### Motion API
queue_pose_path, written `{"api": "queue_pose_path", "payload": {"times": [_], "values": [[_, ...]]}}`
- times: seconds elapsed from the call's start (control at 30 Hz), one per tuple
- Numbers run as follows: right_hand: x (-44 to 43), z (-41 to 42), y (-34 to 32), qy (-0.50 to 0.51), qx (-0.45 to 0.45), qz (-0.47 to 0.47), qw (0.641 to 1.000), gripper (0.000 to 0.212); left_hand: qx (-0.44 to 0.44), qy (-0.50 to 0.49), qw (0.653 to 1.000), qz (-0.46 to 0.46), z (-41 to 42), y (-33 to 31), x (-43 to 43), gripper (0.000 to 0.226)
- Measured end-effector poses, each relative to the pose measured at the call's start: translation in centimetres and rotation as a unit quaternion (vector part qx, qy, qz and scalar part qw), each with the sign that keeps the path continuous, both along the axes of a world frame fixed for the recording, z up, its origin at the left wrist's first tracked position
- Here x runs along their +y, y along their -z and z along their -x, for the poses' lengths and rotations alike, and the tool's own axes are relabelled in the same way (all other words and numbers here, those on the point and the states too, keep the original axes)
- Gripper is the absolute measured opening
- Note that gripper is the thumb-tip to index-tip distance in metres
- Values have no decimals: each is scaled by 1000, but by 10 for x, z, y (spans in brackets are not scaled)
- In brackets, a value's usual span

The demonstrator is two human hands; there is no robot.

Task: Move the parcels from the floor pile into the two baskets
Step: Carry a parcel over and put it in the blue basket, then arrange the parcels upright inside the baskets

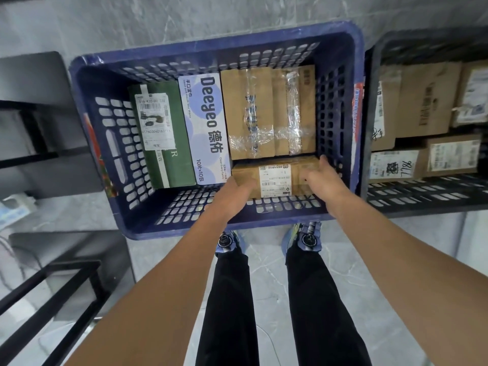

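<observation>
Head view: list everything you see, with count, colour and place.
blue basket: one, blue, centre.
black basket: one, black, right of it.
green box: one, green, blue basket's left.
wipes box: one, white-lilac, beside green box.
taped boxes: two, brown, blue basket's far right.
labelled box: one, brown, blue basket's near right.
cardboard parcels: at least four, brown, black basket.
shoes: two, blue, below blue basket.
left hand, right hand: two, bare, gripping labelled box's ends.
</observation>
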State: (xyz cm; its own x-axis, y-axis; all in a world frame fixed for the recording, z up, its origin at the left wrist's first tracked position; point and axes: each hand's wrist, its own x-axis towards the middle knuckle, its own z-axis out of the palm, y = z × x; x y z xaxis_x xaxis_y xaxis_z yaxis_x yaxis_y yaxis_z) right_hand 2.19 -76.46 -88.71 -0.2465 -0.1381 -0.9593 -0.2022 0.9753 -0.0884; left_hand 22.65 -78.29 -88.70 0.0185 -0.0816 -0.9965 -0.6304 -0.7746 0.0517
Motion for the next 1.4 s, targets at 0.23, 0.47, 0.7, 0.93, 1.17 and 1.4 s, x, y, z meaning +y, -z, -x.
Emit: {"api": "queue_pose_path", "payload": {"times": [0.23, 0.47, 0.7, 0.93, 1.17, 1.4], "values": [[-6, -8, 14, -76, 32, -2, 997, 79, 11, 50, 999, -1, 8, 7, -1, 89], [7, 1, 9, -40, 5, 32, 999, 63, 1, 25, 999, 28, 7, 3, 4, 77], [16, 10, -46, 45, -12, 145, 988, 55, 35, -40, 996, 76, 20, -60, -4, 72], [14, 29, -164, 154, -22, 250, 956, 44, 82, -70, 985, 138, 49, -192, -21, 65], [14, 68, -303, 203, 3, 339, 919, 46, 129, -79, 970, 188, 87, -329, -42, 67], [43, 89, -430, 302, 65, 418, 855, 45, 213, -23, 951, 224, 122, -453, -53, 58]]}}
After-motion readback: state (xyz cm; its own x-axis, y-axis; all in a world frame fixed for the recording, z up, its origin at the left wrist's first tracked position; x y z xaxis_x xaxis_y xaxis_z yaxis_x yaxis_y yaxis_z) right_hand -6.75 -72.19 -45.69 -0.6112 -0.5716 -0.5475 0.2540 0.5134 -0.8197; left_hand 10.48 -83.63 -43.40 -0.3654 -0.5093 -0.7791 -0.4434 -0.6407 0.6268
